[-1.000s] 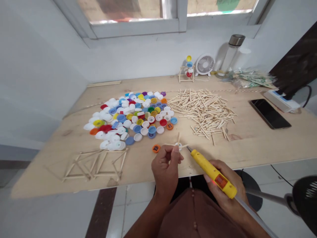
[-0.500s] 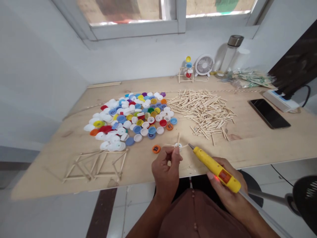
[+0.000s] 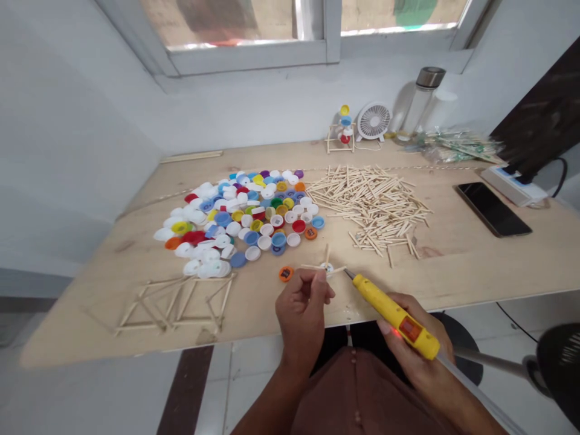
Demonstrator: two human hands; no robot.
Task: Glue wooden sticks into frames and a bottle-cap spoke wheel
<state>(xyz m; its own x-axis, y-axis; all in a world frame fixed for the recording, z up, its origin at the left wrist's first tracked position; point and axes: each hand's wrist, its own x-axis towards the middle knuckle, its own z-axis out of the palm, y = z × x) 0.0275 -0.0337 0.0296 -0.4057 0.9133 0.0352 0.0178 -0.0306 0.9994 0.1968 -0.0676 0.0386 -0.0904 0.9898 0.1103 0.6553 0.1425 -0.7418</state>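
My left hand (image 3: pixel 302 308) pinches a thin wooden stick just in front of a white bottle cap (image 3: pixel 326 267) that has sticks (image 3: pixel 327 252) glued to it like spokes. In my right hand (image 3: pixel 414 350) is a yellow glue pen (image 3: pixel 393 315), gripped around its body. Its metal tip points up and left and nearly touches the white cap's right side. Both hands hover at the near edge of the wooden table (image 3: pixel 475 266). An orange cap (image 3: pixel 286 273) lies just left of the stick and cap piece.
A heap of coloured bottle caps (image 3: pixel 240 217) covers the table's left middle, a pile of loose sticks (image 3: pixel 374 205) its centre. Stick frames (image 3: pixel 176 299) lie at the near left. A phone (image 3: pixel 493 208), power strip (image 3: pixel 514 184), small fan (image 3: pixel 374 121) and bottle (image 3: pixel 419 99) stand right and behind.
The glue pen's tip drew back slightly to the right and then returned close to the white cap. My left hand stayed pinched on its stick at almost the same spot.
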